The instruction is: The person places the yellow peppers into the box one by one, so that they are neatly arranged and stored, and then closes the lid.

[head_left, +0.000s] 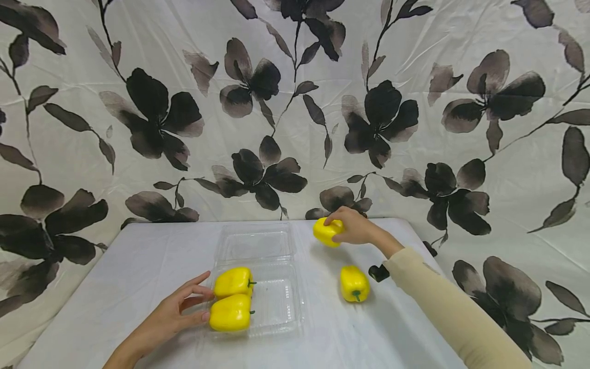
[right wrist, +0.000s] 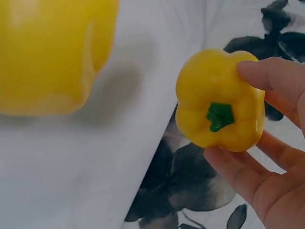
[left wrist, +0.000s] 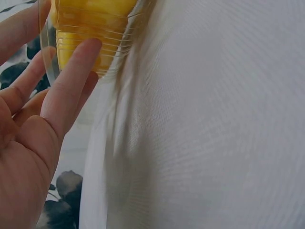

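My right hand (head_left: 354, 227) grips a yellow bell pepper (head_left: 326, 232) between thumb and fingers, raised over the back right of the table. The green stem of that held pepper (right wrist: 220, 117) faces the right wrist camera. Another yellow bell pepper (head_left: 354, 283) lies on the table nearer to me, its stem toward me. In the left half of a clear plastic clamshell container (head_left: 276, 302), two yellow peppers (head_left: 232, 282) lie one behind the other, stems pointing right. My left hand (head_left: 172, 310) rests its fairly straight fingers against the container's left wall (left wrist: 112, 52).
The container's clear lid (head_left: 255, 243) lies folded back toward the table's far edge. A white cloth covers the table (head_left: 115, 287). Behind it hangs a floral curtain (head_left: 295, 102). A small black device (head_left: 379, 273) sits at my right wrist.
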Tool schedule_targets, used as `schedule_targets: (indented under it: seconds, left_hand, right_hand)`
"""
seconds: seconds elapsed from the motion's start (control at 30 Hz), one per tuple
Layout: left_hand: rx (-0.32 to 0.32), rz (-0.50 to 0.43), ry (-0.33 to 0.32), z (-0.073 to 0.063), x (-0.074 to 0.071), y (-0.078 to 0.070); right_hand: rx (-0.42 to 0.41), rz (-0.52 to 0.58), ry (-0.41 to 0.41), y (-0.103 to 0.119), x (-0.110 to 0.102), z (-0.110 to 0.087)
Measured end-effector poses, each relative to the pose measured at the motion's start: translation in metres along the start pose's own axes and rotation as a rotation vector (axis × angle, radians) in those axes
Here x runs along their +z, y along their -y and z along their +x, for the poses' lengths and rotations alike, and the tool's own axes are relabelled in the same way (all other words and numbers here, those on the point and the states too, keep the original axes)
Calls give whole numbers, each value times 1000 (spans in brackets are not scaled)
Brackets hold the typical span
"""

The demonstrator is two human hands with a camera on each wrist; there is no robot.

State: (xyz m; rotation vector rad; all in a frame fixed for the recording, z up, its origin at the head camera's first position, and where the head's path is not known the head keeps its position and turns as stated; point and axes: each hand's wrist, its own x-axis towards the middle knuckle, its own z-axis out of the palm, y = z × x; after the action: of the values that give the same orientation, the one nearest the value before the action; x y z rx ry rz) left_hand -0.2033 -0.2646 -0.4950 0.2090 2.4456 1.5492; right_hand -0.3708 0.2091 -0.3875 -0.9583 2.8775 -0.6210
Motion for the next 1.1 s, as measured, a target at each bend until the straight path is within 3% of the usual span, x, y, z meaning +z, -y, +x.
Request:
schedule_targets:
  seconds: [0.6,1.1]
  left_hand:
    - [12,-6,8,0,0,1]
    - [13,-9,8,0,-1,0]
  right_hand:
    - [-153,34,37,61,7,-10]
    - [-218,50,100,91,12,-10]
